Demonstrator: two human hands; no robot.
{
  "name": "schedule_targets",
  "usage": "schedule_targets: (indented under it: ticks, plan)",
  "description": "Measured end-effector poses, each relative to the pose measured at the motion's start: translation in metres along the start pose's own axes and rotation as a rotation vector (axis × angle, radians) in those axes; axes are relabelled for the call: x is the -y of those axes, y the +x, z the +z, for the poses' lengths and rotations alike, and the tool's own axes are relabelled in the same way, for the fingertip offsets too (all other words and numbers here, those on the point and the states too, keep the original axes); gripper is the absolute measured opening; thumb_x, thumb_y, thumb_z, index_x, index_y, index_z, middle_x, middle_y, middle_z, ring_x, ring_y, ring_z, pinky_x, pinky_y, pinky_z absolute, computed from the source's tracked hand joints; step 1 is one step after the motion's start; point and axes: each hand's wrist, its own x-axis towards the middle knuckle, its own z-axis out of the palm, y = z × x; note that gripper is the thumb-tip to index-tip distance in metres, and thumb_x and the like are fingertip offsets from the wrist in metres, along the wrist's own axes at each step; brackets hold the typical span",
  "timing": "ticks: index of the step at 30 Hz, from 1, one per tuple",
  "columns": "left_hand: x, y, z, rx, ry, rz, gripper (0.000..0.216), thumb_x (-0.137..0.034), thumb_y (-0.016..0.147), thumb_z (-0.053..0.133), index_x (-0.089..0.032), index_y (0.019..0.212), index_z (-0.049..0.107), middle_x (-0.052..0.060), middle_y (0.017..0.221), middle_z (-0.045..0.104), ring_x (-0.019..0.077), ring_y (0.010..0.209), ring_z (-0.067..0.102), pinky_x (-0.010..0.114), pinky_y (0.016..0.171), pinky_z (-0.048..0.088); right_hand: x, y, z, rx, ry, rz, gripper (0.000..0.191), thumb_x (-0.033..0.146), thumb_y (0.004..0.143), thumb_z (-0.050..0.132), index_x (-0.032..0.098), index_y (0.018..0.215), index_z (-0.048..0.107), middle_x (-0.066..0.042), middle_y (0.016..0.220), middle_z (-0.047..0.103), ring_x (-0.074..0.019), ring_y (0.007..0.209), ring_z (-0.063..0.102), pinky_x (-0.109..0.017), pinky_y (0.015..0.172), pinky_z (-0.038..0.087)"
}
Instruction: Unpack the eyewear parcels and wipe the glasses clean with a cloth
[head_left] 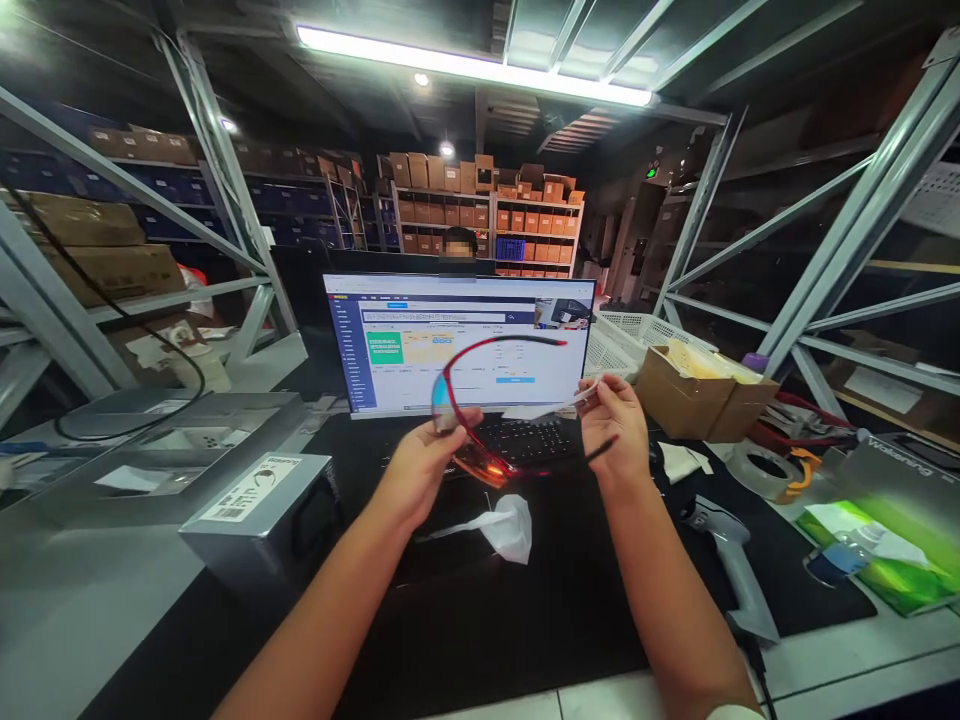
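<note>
I hold a pair of red-framed sunglasses point(480, 400) with tinted lenses above the black keyboard point(529, 440). My left hand point(427, 465) pinches the lens end of the glasses. My right hand point(616, 425) is closed on a thin white strip point(574, 400) by the other temple arm. A crumpled clear plastic bag point(506, 525) lies on the black mat below my hands.
A monitor point(457, 340) stands behind the keyboard, with a person seated beyond it. A grey box point(262, 515) sits at left, a barcode scanner point(727, 565) at right, an open cardboard box point(697, 395), a tape roll point(765, 465) and green packets point(885, 550) further right. Metal shelving surrounds the desk.
</note>
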Motion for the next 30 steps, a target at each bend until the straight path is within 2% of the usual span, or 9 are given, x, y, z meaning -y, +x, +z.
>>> schedule_targets:
  ticks: [4,9,12,18,26,30]
  plan:
    - [-0.013,0.007,-0.021,-0.142,0.074,0.171,0.046,-0.042,0.061,0.091,-0.016,0.097,0.079,0.012,0.110,0.076,0.0328,0.117,0.063,0.044,0.105,0.044,0.010,-0.002,-0.006,0.059,-0.324,-0.220,0.019,0.031,0.072,0.082,0.023,0.086,0.073,-0.001,0.082,0.068,-0.0167,0.078,0.064,-0.033,0.077,0.052]
    - [-0.028,0.004,-0.037,-0.209,0.214,0.408,0.040,-0.036,0.068,0.088,-0.020,0.104,0.078,0.007,0.113,0.074,0.0293,0.112,0.064,0.038,0.094,0.052,0.018,-0.011,-0.004,0.229,-0.598,-0.229,0.033,0.031,0.076,0.080,0.025,0.108,0.073,0.000,0.082,0.064,-0.0157,0.074,0.060,-0.031,0.070,0.051]
    - [-0.033,-0.001,-0.037,-0.238,0.291,0.494,0.039,-0.035,0.070,0.087,-0.022,0.106,0.078,0.006,0.112,0.074,0.0280,0.110,0.065,0.036,0.096,0.051,0.020,-0.016,-0.001,0.283,-0.653,-0.239,0.035,0.029,0.078,0.079,0.026,0.112,0.071,0.002,0.079,0.061,-0.0150,0.071,0.058,-0.031,0.069,0.050]
    - [-0.036,-0.004,-0.039,-0.245,0.460,0.557,0.034,-0.034,0.076,0.082,-0.025,0.108,0.077,0.004,0.121,0.071,0.0284,0.122,0.060,0.038,0.112,0.040,0.022,-0.018,-0.003,0.367,-0.738,-0.289,0.036,0.026,0.082,0.076,0.027,0.116,0.069,0.002,0.079,0.060,-0.0149,0.073,0.058,-0.031,0.073,0.048]
    - [-0.039,-0.009,-0.036,-0.249,0.511,0.586,0.038,-0.036,0.075,0.083,-0.025,0.111,0.076,0.004,0.122,0.071,0.0291,0.122,0.060,0.037,0.112,0.041,0.022,-0.014,-0.011,0.464,-0.785,-0.266,0.039,0.024,0.083,0.075,0.029,0.121,0.067,0.002,0.084,0.061,-0.0153,0.076,0.057,-0.030,0.073,0.046]
    - [-0.039,-0.007,-0.039,-0.191,0.623,0.619,0.038,-0.039,0.080,0.079,-0.027,0.115,0.074,0.004,0.125,0.070,0.0292,0.125,0.060,0.040,0.115,0.040,0.025,-0.010,-0.015,0.515,-0.865,-0.232,0.037,0.024,0.085,0.072,0.028,0.121,0.068,0.001,0.086,0.062,-0.0160,0.080,0.058,-0.032,0.077,0.046]
